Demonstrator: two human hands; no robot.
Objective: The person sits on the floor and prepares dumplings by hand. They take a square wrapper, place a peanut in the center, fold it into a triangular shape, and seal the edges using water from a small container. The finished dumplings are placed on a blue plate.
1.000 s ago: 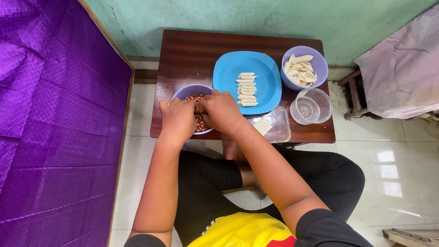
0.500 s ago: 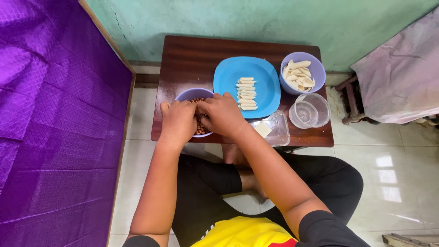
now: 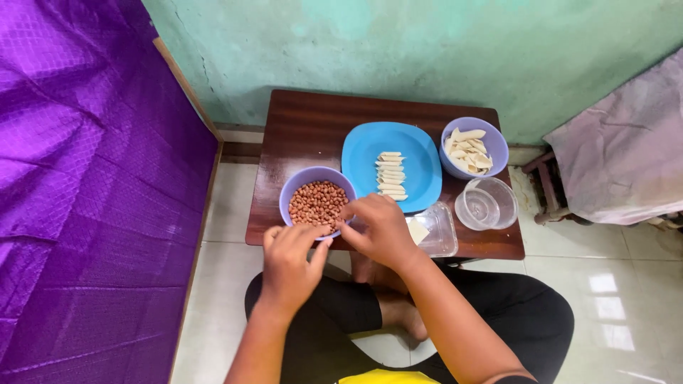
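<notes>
Right fingers [image 3: 353,213] pinched at round lilac bowl [image 3: 293,190] of peanuts [image 3: 317,203], left fingers [image 3: 284,236] curled empty beside.

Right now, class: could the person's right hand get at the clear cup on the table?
Probably yes. The right hand rests at the peanut bowl's rim, and only a low clear tray lies between it and the clear cup, whose top is open.

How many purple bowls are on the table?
2: the purple bowl of peanuts at the front left by both hands, and the purple bowl of pale strips at the back right.
</notes>
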